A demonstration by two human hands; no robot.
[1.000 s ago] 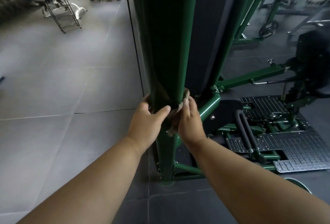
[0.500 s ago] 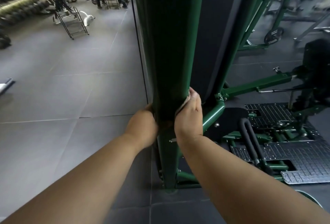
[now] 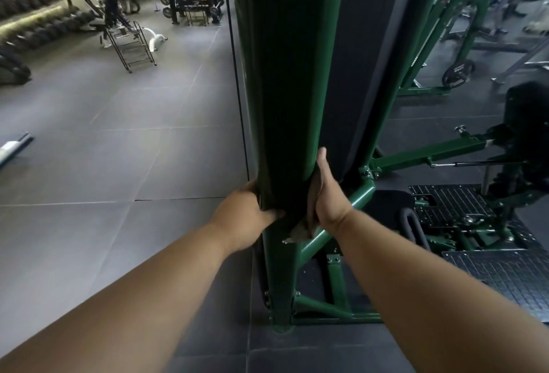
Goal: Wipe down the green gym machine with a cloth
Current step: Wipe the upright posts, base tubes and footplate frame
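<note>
The fingers of the right hand (image 3: 328, 197) lay straight and together, pointing up along the right flank of the green upright post (image 3: 279, 99), pressing a brownish cloth (image 3: 309, 212) flat against the paint. The cloth was caught between that palm and the post; its loose lower end hung down below the heel of the hand, just above where a diagonal green brace (image 3: 338, 218) met the post.

The left hand (image 3: 246, 218) sat on the opposite, left flank at nearly the same height, its thumb curling across the front of the post and its fingers wrapped out of sight behind; how tightly they closed could not be told. Both bare forearms reached in from the bottom corners.

The post stood on a green base frame (image 3: 335, 317) bolted to dark floor tiles (image 3: 118, 164). Behind the post rose a black panel (image 3: 365, 60). To the right lay textured black foot plates (image 3: 505, 271). Far left, a dumbbell rack (image 3: 35, 28) ran along the wall, with a small step ladder (image 3: 133, 45) near it.
</note>
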